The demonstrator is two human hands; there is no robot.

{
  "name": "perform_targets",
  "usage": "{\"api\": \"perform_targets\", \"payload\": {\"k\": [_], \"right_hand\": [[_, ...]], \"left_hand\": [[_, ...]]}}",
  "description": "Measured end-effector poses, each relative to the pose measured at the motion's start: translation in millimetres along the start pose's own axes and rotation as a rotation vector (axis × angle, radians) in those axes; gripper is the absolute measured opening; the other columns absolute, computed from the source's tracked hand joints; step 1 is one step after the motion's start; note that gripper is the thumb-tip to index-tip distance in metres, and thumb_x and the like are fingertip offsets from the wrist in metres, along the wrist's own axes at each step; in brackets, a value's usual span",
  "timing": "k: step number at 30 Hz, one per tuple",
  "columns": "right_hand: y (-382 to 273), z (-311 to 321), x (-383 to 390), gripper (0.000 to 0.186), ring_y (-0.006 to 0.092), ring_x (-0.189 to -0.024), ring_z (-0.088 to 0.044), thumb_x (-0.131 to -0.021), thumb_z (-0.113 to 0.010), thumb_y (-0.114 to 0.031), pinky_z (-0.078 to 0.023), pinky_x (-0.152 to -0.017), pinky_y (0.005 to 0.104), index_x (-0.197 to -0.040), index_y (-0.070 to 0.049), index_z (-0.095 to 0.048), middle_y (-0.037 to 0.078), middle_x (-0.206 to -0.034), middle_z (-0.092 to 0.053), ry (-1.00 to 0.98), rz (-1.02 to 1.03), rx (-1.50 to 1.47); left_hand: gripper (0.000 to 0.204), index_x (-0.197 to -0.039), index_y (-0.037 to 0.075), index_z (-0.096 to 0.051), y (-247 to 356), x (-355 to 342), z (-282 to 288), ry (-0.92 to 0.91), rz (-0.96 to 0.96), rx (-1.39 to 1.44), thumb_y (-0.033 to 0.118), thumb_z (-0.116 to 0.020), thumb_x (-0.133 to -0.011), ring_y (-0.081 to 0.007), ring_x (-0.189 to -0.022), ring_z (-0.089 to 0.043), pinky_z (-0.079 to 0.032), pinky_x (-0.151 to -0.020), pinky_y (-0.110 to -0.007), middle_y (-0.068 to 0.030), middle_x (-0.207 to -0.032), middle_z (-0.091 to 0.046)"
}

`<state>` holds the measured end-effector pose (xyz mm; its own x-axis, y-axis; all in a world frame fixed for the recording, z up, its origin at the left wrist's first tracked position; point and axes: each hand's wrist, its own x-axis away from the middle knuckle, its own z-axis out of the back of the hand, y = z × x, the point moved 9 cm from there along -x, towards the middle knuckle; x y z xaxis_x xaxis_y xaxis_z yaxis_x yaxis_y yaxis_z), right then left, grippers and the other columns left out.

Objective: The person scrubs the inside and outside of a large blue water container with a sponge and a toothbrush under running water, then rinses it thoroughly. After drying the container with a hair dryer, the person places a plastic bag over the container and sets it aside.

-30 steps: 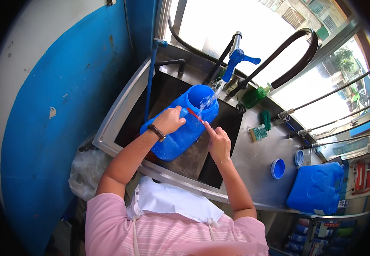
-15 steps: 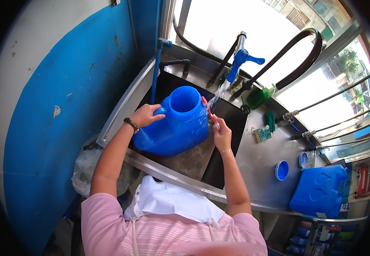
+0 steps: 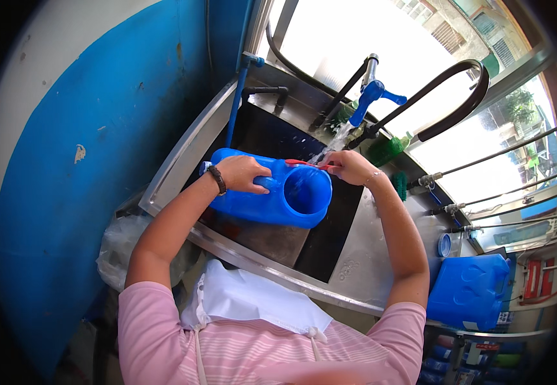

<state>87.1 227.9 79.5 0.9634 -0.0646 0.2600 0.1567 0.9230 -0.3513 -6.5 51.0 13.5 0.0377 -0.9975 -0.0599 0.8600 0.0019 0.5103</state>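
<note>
A big blue plastic jug [image 3: 252,208] lies tilted on its side in the sink, its wide round mouth turned to the right. My left hand [image 3: 242,173] is closed around the jug's handle. In my right hand [image 3: 351,167], beside the rim of the mouth, is a slim red brush [image 3: 299,163]; its red end lies along the jug's upper side, and its bristles cannot be made out. Water [image 3: 339,137] pours from the blue-handled faucet [image 3: 372,97] just behind the jug and my right hand, with drops splashing about.
The steel sink [image 3: 177,160] has a raised front edge. Right of it, a green bottle [image 3: 386,150] and a green scrubber [image 3: 400,185] stand near the window. A blue cap [image 3: 444,245] and another blue jug [image 3: 468,290] are at the right. A black hose [image 3: 476,70] arches over the counter.
The jug has tipped over, its mouth swinging from upward to the right and nearer to me. My right hand has risen toward the faucet with the brush; my left hand has stayed on the handle.
</note>
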Motion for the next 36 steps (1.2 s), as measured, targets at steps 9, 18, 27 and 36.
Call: {"api": "perform_targets", "payload": {"k": [9,18,27,36], "right_hand": [[-117,38,-2,0.012,0.0232,-0.08,-0.071,-0.084,-0.063,-0.02,-0.055,-0.068,0.0347,-0.083,-0.013,-0.073,0.006,-0.081,-0.071,0.14,0.192,1.107],[-76,40,-21,0.02,0.028,-0.093,-0.071,-0.079,-0.072,-0.014,-0.058,-0.076,0.0384,-0.098,-0.008,-0.076,0.014,-0.1,-0.072,-0.274,-0.299,0.925],[-62,18,-27,0.015,0.0321,-0.086,-0.07,-0.076,-0.067,-0.012,-0.055,-0.077,0.0391,-0.088,-0.007,-0.076,0.015,-0.086,-0.071,-0.478,-0.236,0.824],[-41,54,-23,0.01,0.026,-0.091,-0.071,-0.078,-0.064,-0.009,-0.057,-0.073,0.0366,-0.08,-0.006,-0.073,0.01,-0.088,-0.072,-0.079,-0.383,0.951]], "left_hand": [[0.04,-0.103,0.004,-0.067,-16,-11,8,0.168,0.176,0.118,0.04,-0.066,-0.085,-0.0377,-0.09,-0.067,-0.053,-0.084,-0.045,-0.0205,-0.096,-0.07],[0.039,-0.099,0.006,-0.066,1,-12,-1,0.197,0.26,0.054,0.042,-0.064,-0.086,-0.0367,-0.092,-0.066,-0.053,-0.082,-0.047,-0.0186,-0.094,-0.07],[0.039,-0.1,0.006,-0.066,1,-12,0,0.218,0.287,0.047,0.042,-0.064,-0.086,-0.0366,-0.09,-0.067,-0.054,-0.081,-0.047,-0.0196,-0.091,-0.07],[0.038,-0.102,0.007,-0.065,7,-15,-3,0.157,0.2,0.05,0.042,-0.064,-0.086,-0.0361,-0.09,-0.067,-0.053,-0.081,-0.047,-0.0187,-0.093,-0.07]]}}
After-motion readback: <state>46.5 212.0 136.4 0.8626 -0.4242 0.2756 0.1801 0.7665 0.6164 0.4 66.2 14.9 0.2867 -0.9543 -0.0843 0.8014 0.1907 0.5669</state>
